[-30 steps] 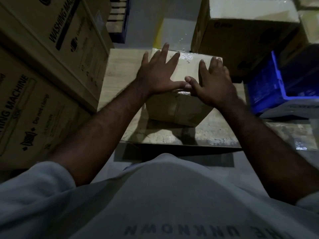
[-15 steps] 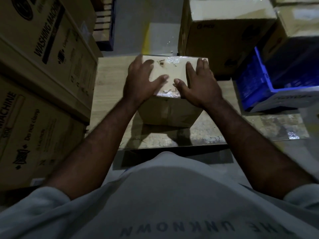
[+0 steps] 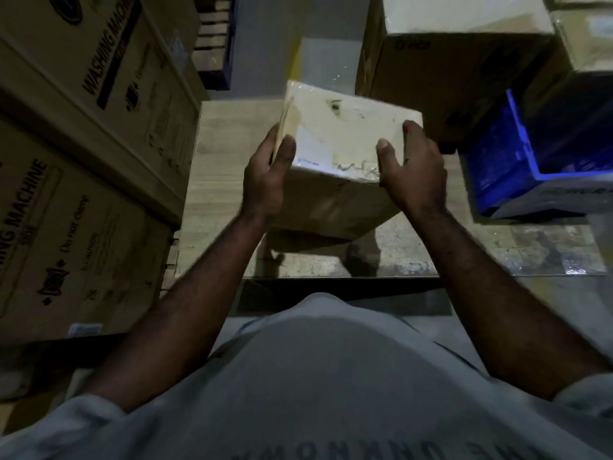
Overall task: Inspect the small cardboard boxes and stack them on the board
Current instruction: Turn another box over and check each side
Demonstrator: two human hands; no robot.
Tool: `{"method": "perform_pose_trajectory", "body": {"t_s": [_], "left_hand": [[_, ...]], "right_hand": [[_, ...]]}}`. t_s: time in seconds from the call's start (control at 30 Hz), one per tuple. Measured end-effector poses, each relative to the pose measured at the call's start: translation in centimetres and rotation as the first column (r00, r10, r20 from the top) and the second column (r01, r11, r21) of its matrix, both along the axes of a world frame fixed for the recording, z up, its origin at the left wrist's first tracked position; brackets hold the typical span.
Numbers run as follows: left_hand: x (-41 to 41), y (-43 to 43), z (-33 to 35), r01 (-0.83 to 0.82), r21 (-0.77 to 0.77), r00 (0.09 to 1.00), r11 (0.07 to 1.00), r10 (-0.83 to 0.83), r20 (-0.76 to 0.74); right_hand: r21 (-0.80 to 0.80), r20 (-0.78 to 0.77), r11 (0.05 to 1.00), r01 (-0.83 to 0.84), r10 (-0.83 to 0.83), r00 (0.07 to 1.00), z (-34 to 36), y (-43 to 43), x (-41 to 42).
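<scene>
Judging by its tilt, the small cardboard box (image 3: 341,134) is being inspected, not yet stacked. At the far left, washing-machine cartons (image 3: 83,127) stand along the board's (image 3: 225,180) left edge, and the board shows bare wood on its left half.

The left hand (image 3: 265,180) grips the box's left side. Its thumb is hooked over the near-left corner of the top face and its fingers curl out of sight round the side. The box is over the middle of the board, tipped so that its pale taped top, with a label and some scribble, faces the camera. A shadow lies under it, and I cannot tell whether its underside touches the board.

The right hand (image 3: 414,174) clasps the right side, thumb on the top face by the near edge, fingers wrapped over the far-right edge. Further right, a large carton (image 3: 447,78) sits beyond the board's far-right corner, and a blue crate (image 3: 497,167) sits beside its right edge.

The next move, I judge, calls for turning the box to check its other faces. It should then be lowered flat and square onto the board, with an even grip from both hands so it does not slip.
</scene>
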State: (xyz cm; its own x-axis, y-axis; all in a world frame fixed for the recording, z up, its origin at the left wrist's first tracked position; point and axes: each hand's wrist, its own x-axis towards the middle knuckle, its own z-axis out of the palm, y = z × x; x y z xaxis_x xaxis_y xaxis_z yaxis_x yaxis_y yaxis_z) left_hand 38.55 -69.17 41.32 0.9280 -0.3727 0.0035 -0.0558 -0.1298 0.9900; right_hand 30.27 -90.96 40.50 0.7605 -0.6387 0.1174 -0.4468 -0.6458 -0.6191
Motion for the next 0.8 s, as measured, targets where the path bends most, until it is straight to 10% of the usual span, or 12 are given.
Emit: {"method": "perform_pose_trajectory", "body": {"t_s": [0.1,0.23,0.4,0.63,0.8], "left_hand": [[-0.1,-0.3,2.6,0.069,0.077,0.980,0.995,-0.082,0.182],[-0.6,-2.2,3.9,0.104,0.403,0.900,0.909,-0.259,0.351],[-3.1,-4.3,1.3,0.153,0.783,0.719,0.602,-0.611,0.330],[-5.1,-4.9,-3.8,0.123,0.944,0.595,0.306,-0.784,0.177],[-4.4,-1.4,-4.6,0.011,0.964,0.662,0.267,-0.725,0.193]], "right_hand": [[0.307,0.129,0.952,0.014,-0.056,0.990,-1.5,-0.4,-0.4],[0.776,0.140,0.628,-0.049,-0.095,0.986,-5.4,-1.2,-1.3],[0.846,0.076,0.526,-0.088,0.044,0.996,-10.4,-3.0,-3.2],[0.919,0.092,0.394,-0.032,-0.132,0.987,-5.1,-3.6,-5.3],[0.545,0.153,0.828,-0.136,0.061,0.986,-3.8,-3.3,-8.5]]}}
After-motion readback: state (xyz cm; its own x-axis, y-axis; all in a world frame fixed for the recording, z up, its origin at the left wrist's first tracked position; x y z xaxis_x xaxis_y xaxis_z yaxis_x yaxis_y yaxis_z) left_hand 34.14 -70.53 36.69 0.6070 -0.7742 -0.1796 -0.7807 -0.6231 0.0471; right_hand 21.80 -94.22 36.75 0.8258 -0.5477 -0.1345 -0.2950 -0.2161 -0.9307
